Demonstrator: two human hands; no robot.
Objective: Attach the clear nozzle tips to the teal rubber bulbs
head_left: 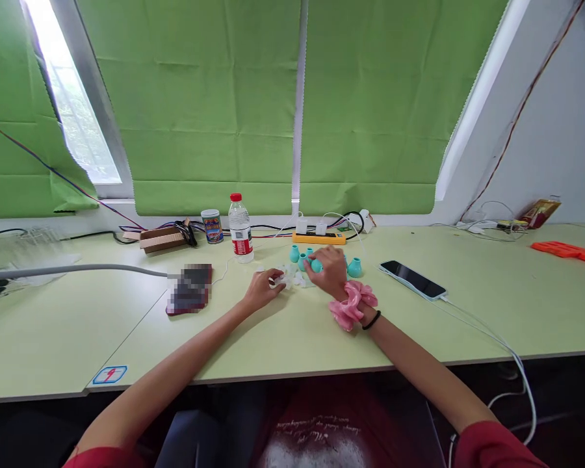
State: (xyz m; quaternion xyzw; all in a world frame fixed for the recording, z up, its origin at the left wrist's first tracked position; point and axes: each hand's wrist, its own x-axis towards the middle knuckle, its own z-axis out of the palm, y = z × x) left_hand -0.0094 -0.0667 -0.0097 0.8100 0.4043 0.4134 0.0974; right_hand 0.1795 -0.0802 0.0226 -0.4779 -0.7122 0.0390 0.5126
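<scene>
With our left hand [262, 290] we are pinching a small translucent piece [285, 279] above the surface [292, 338]. We are curving our right hand [327, 272] over the teal vase-shaped pieces [303, 262], whether gripping one we cannot tell; they are sitting clustered near the yellow power strip [318, 238].

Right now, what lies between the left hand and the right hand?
In the head view, small whitish pieces lie on the desk between the left hand and the right hand; teal pieces stand just beyond them.
</scene>
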